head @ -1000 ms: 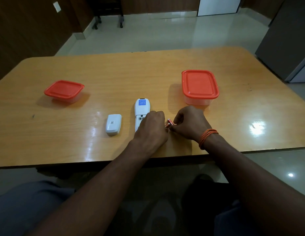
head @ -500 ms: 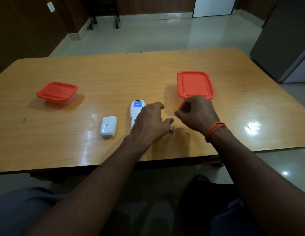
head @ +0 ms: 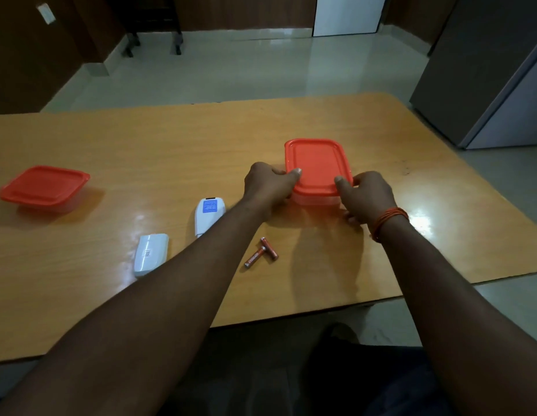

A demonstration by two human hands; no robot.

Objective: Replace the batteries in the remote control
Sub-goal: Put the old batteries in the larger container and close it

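Observation:
A white remote control [head: 207, 214] lies face down on the wooden table [head: 171, 145], partly hidden by my left forearm. Its white battery cover [head: 150, 253] rests to its left. Two orange batteries [head: 260, 256] lie loose, touching in a T shape, near the table's front. A clear box with an orange lid [head: 316, 166] stands further back. My left hand [head: 268, 186] grips the lid's left edge with the thumb on top. My right hand [head: 363, 195] grips its right front corner.
A second orange-lidded box [head: 43, 187] sits at the far left of the table. A grey cabinet [head: 483, 70] stands beyond the table's right corner. Chair legs [head: 153, 40] show on the tiled floor at the back.
Both hands left the batteries beside the remote and moved away from me onto the orange-lidded box. The two batteries now lie uncovered on the table.

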